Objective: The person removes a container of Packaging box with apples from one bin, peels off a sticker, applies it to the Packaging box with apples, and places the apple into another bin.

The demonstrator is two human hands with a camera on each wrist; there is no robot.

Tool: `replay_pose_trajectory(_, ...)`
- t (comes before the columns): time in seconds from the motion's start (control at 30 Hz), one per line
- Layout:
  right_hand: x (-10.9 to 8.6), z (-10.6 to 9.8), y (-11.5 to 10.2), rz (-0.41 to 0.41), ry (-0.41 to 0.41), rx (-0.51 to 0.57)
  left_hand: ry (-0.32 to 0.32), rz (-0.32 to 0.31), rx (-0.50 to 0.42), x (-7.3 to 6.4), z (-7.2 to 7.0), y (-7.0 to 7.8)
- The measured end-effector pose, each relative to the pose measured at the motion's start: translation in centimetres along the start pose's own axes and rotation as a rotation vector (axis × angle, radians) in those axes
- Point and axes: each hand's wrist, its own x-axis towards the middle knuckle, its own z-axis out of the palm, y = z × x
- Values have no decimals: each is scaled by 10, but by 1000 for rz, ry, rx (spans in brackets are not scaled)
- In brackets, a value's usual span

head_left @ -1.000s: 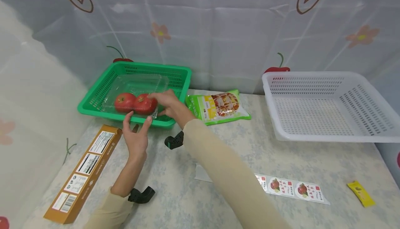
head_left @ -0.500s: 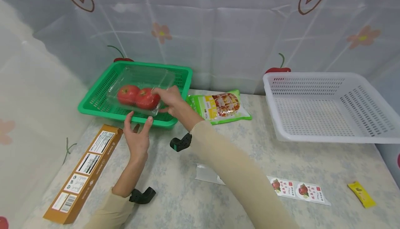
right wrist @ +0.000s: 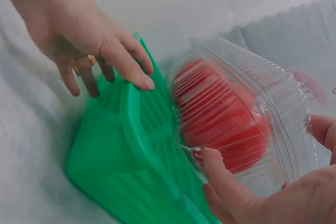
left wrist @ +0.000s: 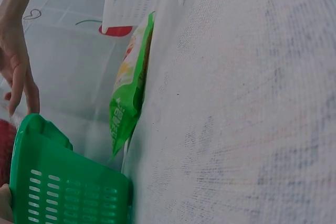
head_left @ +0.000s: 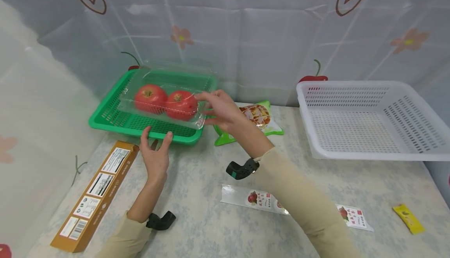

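My right hand (head_left: 223, 111) pinches the right end of a clear plastic clamshell box (head_left: 197, 124), which holds two red tomatoes (head_left: 151, 97). The box is tilted and lifted above the green basket (head_left: 140, 123). In the right wrist view, the thumb and fingers grip the edge of the clear box (right wrist: 283, 103) from both sides. My left hand (head_left: 154, 158) holds the near rim of the basket; in the right wrist view, the left hand's fingertips (right wrist: 142, 80) lie over the rim while other fingers curl outside it. Only a sliver of the left hand shows in the left wrist view.
A green food packet (head_left: 260, 117) lies right of the basket, partly behind my right hand. A white basket (head_left: 351, 133) stands at the right. An orange-brown box (head_left: 95, 199), a strip of stickers (head_left: 253, 199) and a yellow sachet (head_left: 408, 219) lie on the table.
My right hand has lifted the clear box of tomatoes up from inside the green basket and shifted it to the right. The left hand stays at the basket's rim.
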Motion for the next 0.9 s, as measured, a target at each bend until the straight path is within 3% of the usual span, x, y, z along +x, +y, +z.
replay_pose_trajectory(0.53,-93,-101,10,-28,0,-100,-19,34,-5,-2,-1,-3)
replay_pose_trajectory(0.9,-147,-149,24,-26,23,-135,-38,38,-58,-2,-2,-5)
